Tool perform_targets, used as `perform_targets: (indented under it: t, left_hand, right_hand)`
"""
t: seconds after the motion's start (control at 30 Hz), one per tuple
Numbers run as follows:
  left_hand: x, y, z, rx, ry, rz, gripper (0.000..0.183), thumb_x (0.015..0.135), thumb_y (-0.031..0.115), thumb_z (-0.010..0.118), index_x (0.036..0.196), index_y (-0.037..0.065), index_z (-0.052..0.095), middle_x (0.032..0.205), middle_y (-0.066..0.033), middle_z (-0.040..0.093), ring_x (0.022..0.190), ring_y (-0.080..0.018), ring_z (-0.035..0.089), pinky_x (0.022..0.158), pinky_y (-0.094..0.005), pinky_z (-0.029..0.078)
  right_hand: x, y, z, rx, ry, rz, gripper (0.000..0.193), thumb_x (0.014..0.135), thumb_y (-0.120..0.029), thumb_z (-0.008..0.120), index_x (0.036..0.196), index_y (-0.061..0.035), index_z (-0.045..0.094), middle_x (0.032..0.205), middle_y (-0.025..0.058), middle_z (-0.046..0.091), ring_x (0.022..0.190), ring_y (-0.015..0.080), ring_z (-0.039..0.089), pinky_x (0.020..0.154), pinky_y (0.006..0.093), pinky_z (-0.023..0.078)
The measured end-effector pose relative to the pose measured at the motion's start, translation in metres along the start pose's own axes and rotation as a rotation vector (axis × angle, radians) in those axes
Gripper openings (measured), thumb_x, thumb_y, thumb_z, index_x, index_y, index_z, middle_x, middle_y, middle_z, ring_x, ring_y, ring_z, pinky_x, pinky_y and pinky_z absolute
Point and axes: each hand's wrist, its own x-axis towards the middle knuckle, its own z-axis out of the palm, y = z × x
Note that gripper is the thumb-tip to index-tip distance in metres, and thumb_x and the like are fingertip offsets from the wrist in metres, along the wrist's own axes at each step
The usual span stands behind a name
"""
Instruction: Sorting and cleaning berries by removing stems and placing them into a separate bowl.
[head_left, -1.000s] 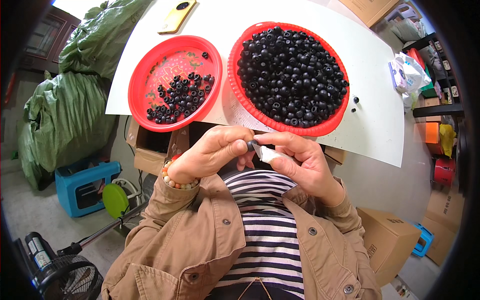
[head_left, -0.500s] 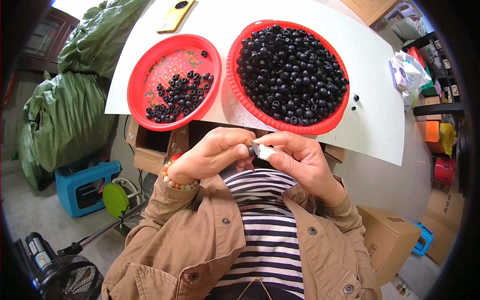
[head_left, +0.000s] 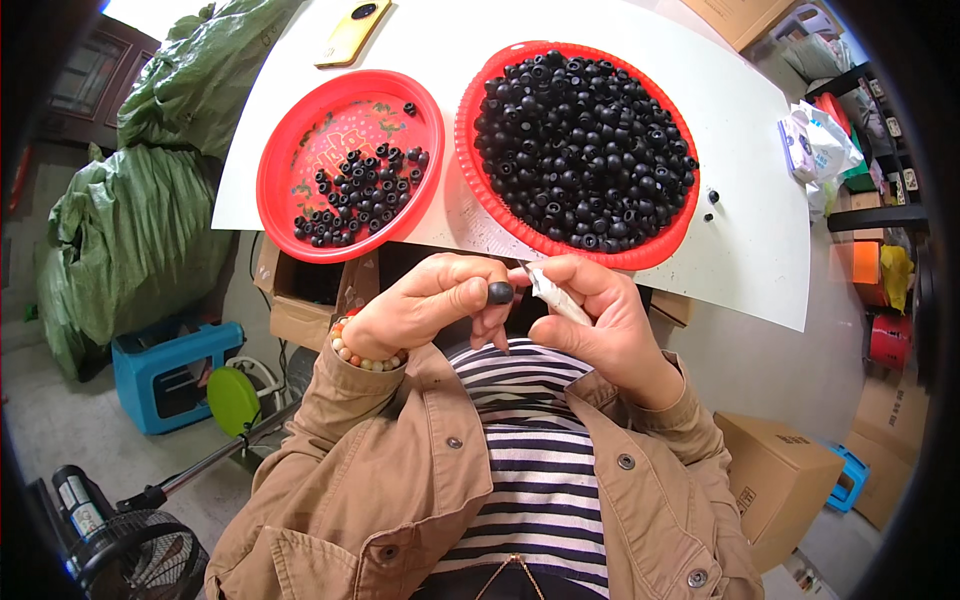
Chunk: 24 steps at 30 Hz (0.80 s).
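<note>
Grip of left hand (head_left: pixel 430 300) pinches a round black piece (head_left: pixel 499 293) before the near edge of the desk (head_left: pixel 750 230); right hand (head_left: pixel 618 328) grasps a white-wrapped blade (head_left: pixel 556 298) alongside, thumb standing clear. Advisable: brace the piece firmly, keep strokes short, angle the blade away from skin. Beyond, a red plate (head_left: pixel 282 150) and red basin (head_left: pixel 465 140) hold similar pieces (head_left: pixel 590 150).

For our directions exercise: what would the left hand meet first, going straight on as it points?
The left hand, pointing rightward, would probably first meet the right hand with its white-wrapped tool, though depth is unclear.
</note>
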Motion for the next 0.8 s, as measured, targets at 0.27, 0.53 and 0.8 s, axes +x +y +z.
perform_targets:
  t: [0.27, 0.53, 0.8]
  left_hand:
    - [-0.005, -0.008, 0.000, -0.102, -0.033, -0.079, 0.036, 0.094, 0.027, 0.041, 0.110, -0.003, 0.052, 0.075, -0.0028, 0.055, 0.067, -0.0094, 0.054, 0.063, -0.0226, 0.047]
    - [0.008, -0.002, 0.012, 0.067, 0.061, -0.020, 0.026, 0.092, 0.022, 0.046, 0.098, -0.002, 0.053, 0.079, -0.0014, 0.054, 0.069, -0.0055, 0.051, 0.064, -0.0198, 0.044]
    - [0.006, -0.003, 0.011, 0.022, 0.070, -0.035, 0.031, 0.094, 0.029, 0.040, 0.087, 0.000, 0.050, 0.077, -0.0017, 0.050, 0.067, -0.0070, 0.051, 0.065, -0.0222, 0.044]
  right_hand:
    - [0.001, 0.003, 0.006, -0.022, 0.037, -0.042, 0.018, 0.081, -0.003, 0.060, 0.097, 0.0016, 0.053, 0.084, 0.0081, 0.062, 0.075, 0.0106, 0.060, 0.066, 0.0227, 0.049]
    - [0.002, 0.006, 0.005, -0.170, 0.178, -0.089, 0.009, 0.083, -0.005, 0.059, 0.087, -0.0003, 0.052, 0.076, 0.0052, 0.061, 0.068, 0.0076, 0.058, 0.060, 0.0202, 0.047]
    - [0.004, 0.010, 0.005, -0.010, 0.174, -0.113, 0.009, 0.086, -0.009, 0.056, 0.087, -0.0008, 0.051, 0.074, 0.0055, 0.060, 0.068, 0.0094, 0.058, 0.061, 0.0212, 0.046]
